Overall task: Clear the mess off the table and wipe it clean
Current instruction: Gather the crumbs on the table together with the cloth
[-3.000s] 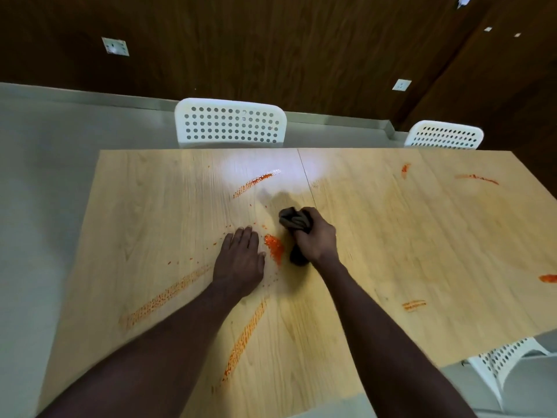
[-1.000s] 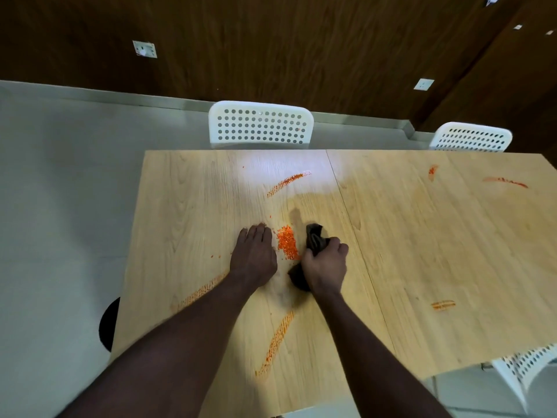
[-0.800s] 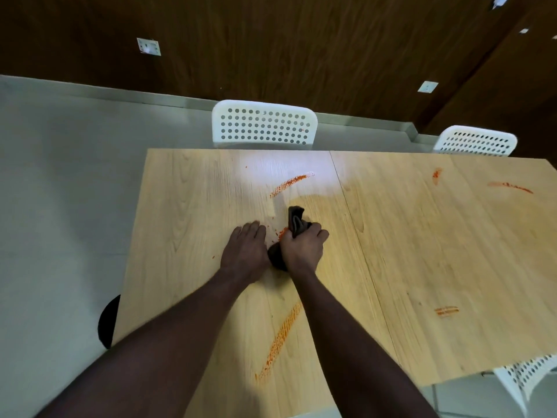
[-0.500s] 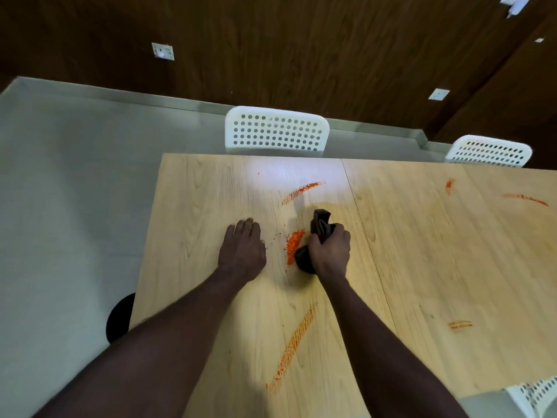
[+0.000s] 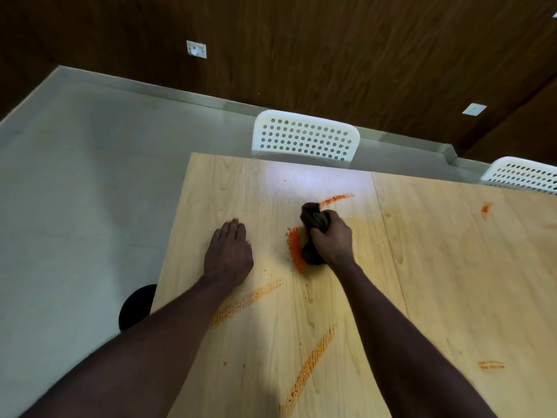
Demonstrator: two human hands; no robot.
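Right hand (image 5: 330,239), fingers curled round the cloth (image 5: 313,217), has raked orange crumbs (image 5: 294,247) into a ridge just left of them. Left hand (image 5: 229,251), fingers pressed together, lies flat on the worktop (image 5: 437,267). Streaks (image 5: 313,354) remain.

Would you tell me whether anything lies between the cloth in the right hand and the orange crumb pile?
Nothing visible does. The cloth, gripped by the right hand, sits against the right edge of the orange crumb pile; the left hand lies flat farther left.

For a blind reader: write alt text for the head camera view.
A right hand grips a dark cloth beside a pile of orange crumbs on a wooden table; the left hand rests flat nearby. Orange streaks cross the table.
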